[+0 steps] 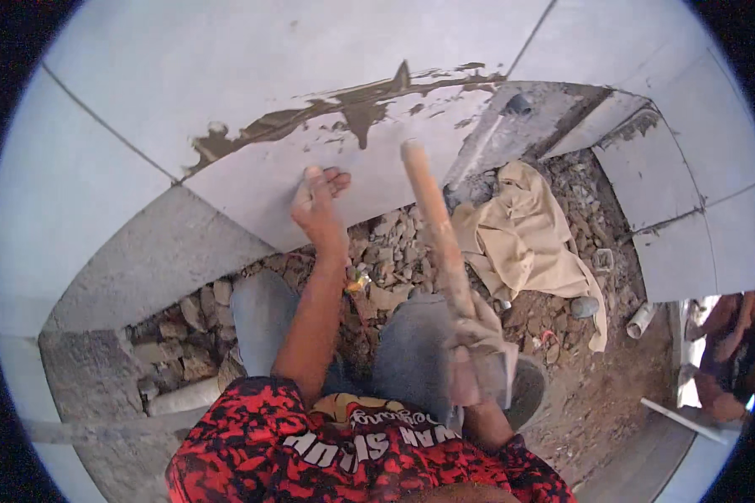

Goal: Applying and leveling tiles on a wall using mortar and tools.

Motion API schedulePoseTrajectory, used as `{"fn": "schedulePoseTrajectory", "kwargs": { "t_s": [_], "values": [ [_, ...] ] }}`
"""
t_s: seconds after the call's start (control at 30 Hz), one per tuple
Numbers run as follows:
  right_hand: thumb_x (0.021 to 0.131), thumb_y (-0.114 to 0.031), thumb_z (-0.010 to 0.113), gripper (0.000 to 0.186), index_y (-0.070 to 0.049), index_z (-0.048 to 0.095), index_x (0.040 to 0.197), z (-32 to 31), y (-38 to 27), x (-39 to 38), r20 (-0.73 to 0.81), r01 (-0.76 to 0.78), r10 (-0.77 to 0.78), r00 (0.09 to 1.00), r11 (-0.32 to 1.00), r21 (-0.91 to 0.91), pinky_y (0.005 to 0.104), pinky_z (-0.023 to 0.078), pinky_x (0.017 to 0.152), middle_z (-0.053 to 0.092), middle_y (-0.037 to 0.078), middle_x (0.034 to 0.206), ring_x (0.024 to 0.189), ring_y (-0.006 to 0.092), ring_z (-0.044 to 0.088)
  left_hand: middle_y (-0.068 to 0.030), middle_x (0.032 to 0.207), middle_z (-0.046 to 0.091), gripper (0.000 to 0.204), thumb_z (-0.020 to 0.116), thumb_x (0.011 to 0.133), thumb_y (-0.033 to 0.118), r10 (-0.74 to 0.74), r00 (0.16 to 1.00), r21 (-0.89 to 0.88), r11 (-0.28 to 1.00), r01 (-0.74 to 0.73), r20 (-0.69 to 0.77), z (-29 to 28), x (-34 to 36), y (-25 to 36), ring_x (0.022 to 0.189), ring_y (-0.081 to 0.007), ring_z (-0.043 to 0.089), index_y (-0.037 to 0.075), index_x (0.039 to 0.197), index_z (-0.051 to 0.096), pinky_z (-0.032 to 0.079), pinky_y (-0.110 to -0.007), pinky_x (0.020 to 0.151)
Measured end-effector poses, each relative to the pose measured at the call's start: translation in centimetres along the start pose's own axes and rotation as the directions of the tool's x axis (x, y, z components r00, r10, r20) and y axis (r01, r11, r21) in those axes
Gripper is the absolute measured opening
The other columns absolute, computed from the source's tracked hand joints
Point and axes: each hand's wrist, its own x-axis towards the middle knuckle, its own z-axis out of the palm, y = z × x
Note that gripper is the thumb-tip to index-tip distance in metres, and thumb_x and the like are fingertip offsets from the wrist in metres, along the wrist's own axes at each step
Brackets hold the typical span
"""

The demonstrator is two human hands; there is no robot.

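Fingers [327, 180] of the left hand [317, 210] lie released on the pale tile [310, 159]; right hand [470, 352] grasps a wooden handle [432, 218]. Rubble [394, 251] and cloth [520, 226] lie between.

Left hand [319, 205] presses tile [277, 180]; right hand [470, 352] (seemingly) grips handle [434, 222].

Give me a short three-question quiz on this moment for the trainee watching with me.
1. True or false: the left hand lies on the large white tile.
2. Which hand grips the wooden handle: A left, B right?
3. Fill in: the beige cloth lies on ____.

Key: 1 true. 2 B. 3 rubble, stones and broken bits between the tiles.
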Motion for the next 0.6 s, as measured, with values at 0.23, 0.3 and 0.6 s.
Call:
{"fn": "schedulePoseTrajectory", "kwargs": {
  "t_s": [0.23, 0.3, 0.6],
  "values": [
    [0.076, -0.022, 0.055, 0.03, -0.002, 0.057, 0.097, -1.1, -0.4, 3.1, 0.084, 0.248, -0.233, 0.969, 0.894, -0.374, 0.0324, 0.045, 0.075, 0.052, 0.015, 0.112, 0.095, 0.0232, 0.055, -0.0118, 0.07, 0.061, 0.044, 0.044, 0.088, 0.034, 0.042, 0.999, 0.011, 0.999, -0.042, 0.023, 0.2, -0.3, 0.4, 0.063, -0.0149, 0.057, -0.007, 0.081, 0.056, 0.043, -0.026, 0.061],
    [0.074, -0.019, 0.055, 0.031, -0.003, 0.056, 0.1, -1.3, 1.0, 3.0, -0.056, 0.157, -0.159, 0.986, 0.987, -0.042, 0.0313, 0.043, 0.077, 0.053, 0.014, 0.111, 0.097, 0.0241, 0.053, -0.0119, 0.07, 0.061, 0.044, 0.044, 0.088, 0.034, 0.047, 0.999, 0.042, 0.998, -0.046, -0.008, 0.5, -0.5, 0.1, 0.062, -0.0149, 0.056, -0.008, 0.082, 0.056, 0.043, -0.026, 0.061],
    [0.073, -0.012, 0.063, 0.035, 0.001, 0.048, 0.102, -2.1, 1.3, 3.4, -0.092, 0.263, -0.249, 0.964, 0.942, 0.209, 0.0327, 0.046, 0.063, 0.049, 0.016, 0.106, 0.083, 0.0199, 0.053, -0.0124, 0.071, 0.06, 0.045, 0.042, 0.089, 0.036, 0.044, 0.999, 0.066, 0.997, -0.042, -0.027, 0.2, -0.1, 0.6, 0.064, -0.0164, 0.055, -0.008, 0.083, 0.055, 0.044, -0.028, 0.062]
  ]
}}
